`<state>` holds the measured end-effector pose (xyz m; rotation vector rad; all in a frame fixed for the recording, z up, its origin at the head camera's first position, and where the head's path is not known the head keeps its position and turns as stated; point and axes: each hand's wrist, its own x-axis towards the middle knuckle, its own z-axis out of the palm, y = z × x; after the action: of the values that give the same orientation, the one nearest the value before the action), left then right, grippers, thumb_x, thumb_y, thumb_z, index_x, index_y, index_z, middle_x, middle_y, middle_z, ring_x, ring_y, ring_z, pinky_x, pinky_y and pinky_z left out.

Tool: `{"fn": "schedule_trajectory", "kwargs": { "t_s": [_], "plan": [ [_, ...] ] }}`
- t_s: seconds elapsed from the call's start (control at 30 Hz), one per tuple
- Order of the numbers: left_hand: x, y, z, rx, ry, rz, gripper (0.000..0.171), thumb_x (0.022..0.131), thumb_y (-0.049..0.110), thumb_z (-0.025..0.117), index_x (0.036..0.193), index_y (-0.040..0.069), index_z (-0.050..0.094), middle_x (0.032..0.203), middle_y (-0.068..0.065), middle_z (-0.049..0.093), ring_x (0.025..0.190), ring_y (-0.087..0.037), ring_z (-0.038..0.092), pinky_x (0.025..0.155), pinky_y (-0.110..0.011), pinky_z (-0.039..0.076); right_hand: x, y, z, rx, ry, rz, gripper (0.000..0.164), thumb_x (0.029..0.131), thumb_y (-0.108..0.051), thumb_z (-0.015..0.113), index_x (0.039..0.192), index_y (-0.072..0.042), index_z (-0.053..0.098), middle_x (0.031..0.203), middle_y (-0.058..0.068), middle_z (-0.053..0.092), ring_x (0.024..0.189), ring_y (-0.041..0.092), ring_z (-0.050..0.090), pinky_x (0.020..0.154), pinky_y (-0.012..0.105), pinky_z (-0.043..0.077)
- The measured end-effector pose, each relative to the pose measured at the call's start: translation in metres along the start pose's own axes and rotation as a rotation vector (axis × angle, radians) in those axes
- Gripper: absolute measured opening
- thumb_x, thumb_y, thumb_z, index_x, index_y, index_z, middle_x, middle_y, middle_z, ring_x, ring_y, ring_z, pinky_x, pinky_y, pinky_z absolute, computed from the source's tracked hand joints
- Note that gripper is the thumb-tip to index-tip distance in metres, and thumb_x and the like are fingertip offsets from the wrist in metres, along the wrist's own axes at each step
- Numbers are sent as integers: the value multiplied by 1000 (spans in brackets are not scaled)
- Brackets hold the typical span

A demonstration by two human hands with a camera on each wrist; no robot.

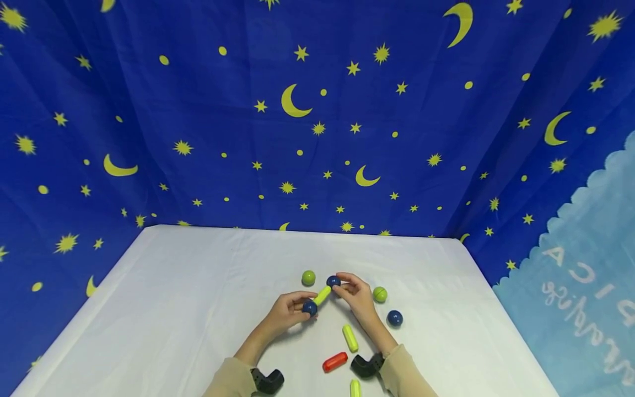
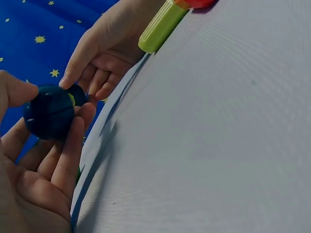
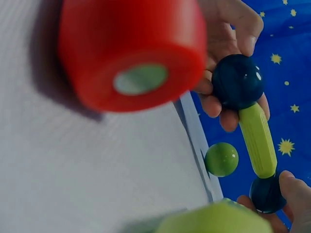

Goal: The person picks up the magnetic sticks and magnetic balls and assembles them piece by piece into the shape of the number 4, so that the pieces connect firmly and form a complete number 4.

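Note:
Between my two hands a yellow-green rod (image 1: 322, 295) joins two dark blue balls, one at each end. My left hand (image 1: 289, 310) pinches the nearer blue ball (image 1: 310, 307) between thumb and fingers. At the other end, the thumb and fingers of my right hand (image 1: 359, 298) grip the farther blue ball (image 1: 333, 281). In the right wrist view the rod (image 3: 258, 141) runs straight from ball to ball, its ends meeting both. From the left wrist, the nearer ball (image 2: 48, 112) hides most of the rod and the other ball.
On the white table (image 1: 198, 286) a green ball (image 1: 308, 277) lies beyond my hands. Right of my right hand are another green ball (image 1: 380, 294) and a blue ball (image 1: 394, 318). Between my forearms lie a yellow-green rod (image 1: 350, 338), a red rod (image 1: 334, 361) and another yellow-green rod (image 1: 355, 388).

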<state>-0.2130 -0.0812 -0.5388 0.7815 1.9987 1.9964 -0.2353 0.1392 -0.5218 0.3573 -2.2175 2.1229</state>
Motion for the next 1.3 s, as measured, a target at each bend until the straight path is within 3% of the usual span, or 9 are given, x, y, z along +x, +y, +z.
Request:
{"fn": "schedule_trajectory", "kwargs": {
  "t_s": [0.17, 0.47, 0.6, 0.8, 1.07, 1.3],
  "plan": [
    [-1, -1, 3, 165, 42, -71, 46, 80, 12, 76, 121, -2, 60, 108, -22, 68, 91, 3, 63, 84, -19, 51, 4, 17, -3, -5, -46, -23, 40, 87, 2, 63, 123, 14, 53, 120, 35, 57, 80, -2, 64, 74, 21, 54],
    [0, 0, 5, 194, 52, -131, 58, 72, 14, 83, 125, 5, 60, 102, -15, 70, 84, -1, 63, 79, -19, 52, 4, 20, -3, 13, -193, -24, 55, 84, 2, 67, 133, 11, 44, 125, 36, 50, 92, -1, 63, 83, 16, 51],
    [0, -1, 5, 238, 39, -128, 56, 71, 15, 83, 122, 6, 62, 101, -12, 68, 83, -2, 60, 77, -20, 52, 4, 21, -2, 16, -239, -28, 57, 85, 0, 66, 135, 12, 42, 128, 33, 44, 96, 1, 62, 85, 17, 51],
    [0, -2, 5, 332, 9, -84, 53, 72, 21, 83, 120, 8, 64, 98, -6, 66, 81, 0, 56, 75, -20, 50, 3, 17, 0, -47, -274, 24, 56, 88, -4, 65, 138, 6, 42, 130, 31, 51, 101, 5, 63, 86, 18, 51],
    [1, 0, 5, 425, -43, -20, 55, 69, 29, 85, 117, 10, 65, 81, 5, 59, 67, 0, 48, 61, -18, 44, -2, -14, 9, -224, -340, 30, 50, 91, -4, 59, 137, 8, 42, 126, 28, 55, 106, 36, 59, 84, 17, 48],
    [1, 2, 7, 465, -52, -55, 54, 70, 35, 83, 116, 13, 65, 80, 6, 57, 66, -1, 46, 60, -17, 41, -3, -20, 10, -282, -385, 49, 45, 97, -6, 51, 138, 7, 41, 129, 25, 54, 111, 32, 55, 87, 15, 45]
  ]
}}
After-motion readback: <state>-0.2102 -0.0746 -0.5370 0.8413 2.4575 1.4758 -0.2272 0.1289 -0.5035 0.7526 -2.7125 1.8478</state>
